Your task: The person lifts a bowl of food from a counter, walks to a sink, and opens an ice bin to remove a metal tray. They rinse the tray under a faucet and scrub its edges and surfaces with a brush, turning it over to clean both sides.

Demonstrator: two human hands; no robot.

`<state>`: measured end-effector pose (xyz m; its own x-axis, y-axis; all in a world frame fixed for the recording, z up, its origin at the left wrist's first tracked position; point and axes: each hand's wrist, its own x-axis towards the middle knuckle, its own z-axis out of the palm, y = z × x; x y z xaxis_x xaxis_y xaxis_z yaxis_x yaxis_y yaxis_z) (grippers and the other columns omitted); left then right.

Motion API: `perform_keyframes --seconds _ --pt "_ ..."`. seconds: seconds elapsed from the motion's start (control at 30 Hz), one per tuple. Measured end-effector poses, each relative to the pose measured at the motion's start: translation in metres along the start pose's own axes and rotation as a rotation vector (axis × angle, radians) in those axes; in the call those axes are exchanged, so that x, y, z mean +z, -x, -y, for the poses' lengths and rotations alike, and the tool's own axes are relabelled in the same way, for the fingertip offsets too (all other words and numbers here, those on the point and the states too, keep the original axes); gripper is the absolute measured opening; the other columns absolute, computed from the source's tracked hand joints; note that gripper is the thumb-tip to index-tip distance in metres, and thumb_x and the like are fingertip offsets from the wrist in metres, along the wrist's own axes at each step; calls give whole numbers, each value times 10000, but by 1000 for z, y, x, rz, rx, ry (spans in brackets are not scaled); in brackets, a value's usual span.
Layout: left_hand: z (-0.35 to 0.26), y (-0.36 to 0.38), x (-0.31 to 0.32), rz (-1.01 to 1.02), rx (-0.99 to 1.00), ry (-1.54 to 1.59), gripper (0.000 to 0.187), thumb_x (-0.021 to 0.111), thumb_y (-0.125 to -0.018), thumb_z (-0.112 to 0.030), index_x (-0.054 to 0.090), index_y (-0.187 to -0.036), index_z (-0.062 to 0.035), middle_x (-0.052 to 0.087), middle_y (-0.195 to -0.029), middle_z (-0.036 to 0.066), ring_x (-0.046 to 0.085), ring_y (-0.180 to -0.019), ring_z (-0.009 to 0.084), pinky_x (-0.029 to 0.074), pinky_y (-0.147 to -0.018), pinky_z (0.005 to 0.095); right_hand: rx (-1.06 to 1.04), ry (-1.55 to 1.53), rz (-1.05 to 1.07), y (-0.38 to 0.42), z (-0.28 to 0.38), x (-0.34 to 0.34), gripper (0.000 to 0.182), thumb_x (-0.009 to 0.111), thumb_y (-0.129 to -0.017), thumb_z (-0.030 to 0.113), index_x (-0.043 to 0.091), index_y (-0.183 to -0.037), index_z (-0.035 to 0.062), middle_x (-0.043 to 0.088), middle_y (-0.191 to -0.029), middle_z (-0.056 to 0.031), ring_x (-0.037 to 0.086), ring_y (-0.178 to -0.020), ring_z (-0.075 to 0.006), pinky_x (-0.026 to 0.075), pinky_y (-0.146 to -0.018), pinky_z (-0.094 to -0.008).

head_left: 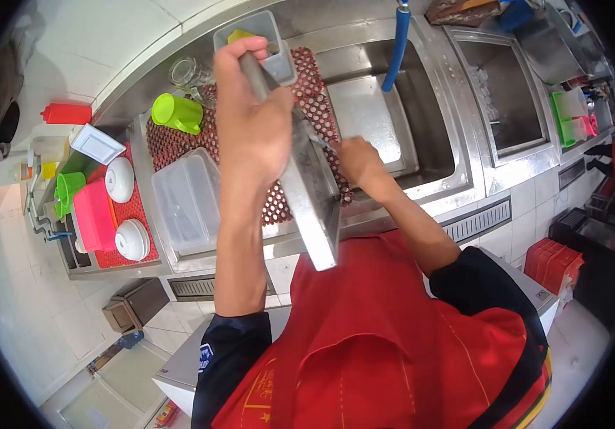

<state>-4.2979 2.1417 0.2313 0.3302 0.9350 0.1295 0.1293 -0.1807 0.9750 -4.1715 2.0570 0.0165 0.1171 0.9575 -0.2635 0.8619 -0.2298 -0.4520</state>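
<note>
My left hand (254, 129) is wrapped round the upper end of a rectangular metal tray (311, 207), which is tilted and seen nearly edge-on. The tray's lower end comes close to the red apron (372, 314). On the tray's far face, my right hand (362, 164) is closed, with a thin greyish piece showing at its fingers; I cannot make out what it is. Under the tray lies a red perforated mat (311, 68). Just past my left hand stands a clear plastic container (244, 27) with something yellow in it.
A steel sink (432, 114) with a blue hose (397, 53) is at right, beside a second basin (518, 118). On the left are a green mug (176, 113), a glass jug (187, 73), a clear box (186, 200), white bowls (119, 180) and a pink container (96, 214).
</note>
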Motion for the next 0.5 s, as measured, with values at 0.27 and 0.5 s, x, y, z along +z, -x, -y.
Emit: perform_keyframes --seconds 0.27,0.5 --pt "-2 0 1 -38 -6 -2 544 475 -707 62 503 -1237 -56 492 -1117 39 502 -983 121 409 -781 224 40 -339 -111 -2 -15 18 263 586 -850 84 670 -1095 37 677 -927 -212 650 -926 -392 527 -851 -461" --pt "0 -1 6 -24 21 0 549 464 -712 68 494 -1250 -39 500 -1145 50 497 -1000 124 416 -772 234 98 -417 -132 2 -4 31 255 577 -867 95 669 -1095 25 672 -889 -230 642 -925 -406 518 -832 -488"
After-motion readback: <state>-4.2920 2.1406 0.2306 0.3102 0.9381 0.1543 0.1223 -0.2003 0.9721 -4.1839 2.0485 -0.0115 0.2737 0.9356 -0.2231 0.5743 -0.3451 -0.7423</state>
